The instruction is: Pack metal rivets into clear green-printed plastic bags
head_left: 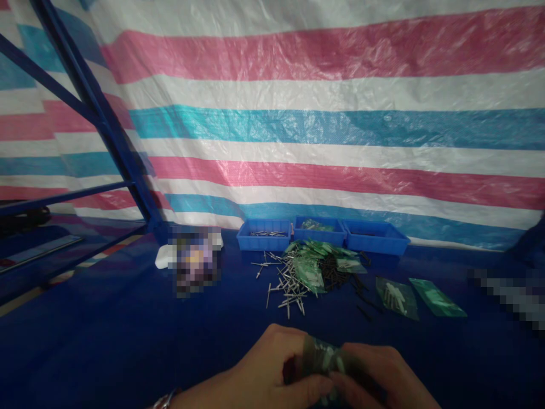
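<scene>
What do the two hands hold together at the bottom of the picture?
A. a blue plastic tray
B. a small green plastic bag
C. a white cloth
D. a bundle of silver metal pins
B: the left hand and right hand both grip a small green translucent plastic bag between them; the silver metal pins lie loose on the blue table cover.
</scene>
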Demonstrator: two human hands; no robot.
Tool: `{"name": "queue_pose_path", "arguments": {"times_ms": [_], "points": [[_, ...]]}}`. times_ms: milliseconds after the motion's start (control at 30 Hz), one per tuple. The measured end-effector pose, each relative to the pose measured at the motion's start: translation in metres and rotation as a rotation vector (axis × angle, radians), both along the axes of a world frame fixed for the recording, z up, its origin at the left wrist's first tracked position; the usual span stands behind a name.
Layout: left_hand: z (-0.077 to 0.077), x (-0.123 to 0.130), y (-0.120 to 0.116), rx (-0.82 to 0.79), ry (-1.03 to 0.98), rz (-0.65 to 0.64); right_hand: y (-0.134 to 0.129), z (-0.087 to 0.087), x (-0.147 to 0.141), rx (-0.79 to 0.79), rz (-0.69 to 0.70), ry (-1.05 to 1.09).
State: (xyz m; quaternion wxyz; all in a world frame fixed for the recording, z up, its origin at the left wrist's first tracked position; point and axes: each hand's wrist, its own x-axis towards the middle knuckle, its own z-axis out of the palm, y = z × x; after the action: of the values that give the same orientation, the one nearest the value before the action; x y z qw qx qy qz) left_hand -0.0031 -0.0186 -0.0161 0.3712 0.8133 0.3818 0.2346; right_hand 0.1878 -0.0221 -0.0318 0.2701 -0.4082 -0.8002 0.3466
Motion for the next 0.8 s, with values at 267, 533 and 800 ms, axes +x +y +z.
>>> {"name": "queue_pose_path", "arguments": {"times_ms": [267, 533, 800], "points": [[-0.005, 0.001, 0.005, 0.067, -0.047, 0.036, 0.003, -0.004, 0.002, -0.017, 0.026, -0.02], [-0.005, 0.001, 0.004, 0.102, -0.05, 0.136, 0.002, 0.006, -0.003, -0.157, 0.084, 0.042], [-0.002, -0.002, 0.009, 0.038, 0.018, 0.076, 0.004, 0.01, -0.001, -0.039, 0.078, -0.014]]}}
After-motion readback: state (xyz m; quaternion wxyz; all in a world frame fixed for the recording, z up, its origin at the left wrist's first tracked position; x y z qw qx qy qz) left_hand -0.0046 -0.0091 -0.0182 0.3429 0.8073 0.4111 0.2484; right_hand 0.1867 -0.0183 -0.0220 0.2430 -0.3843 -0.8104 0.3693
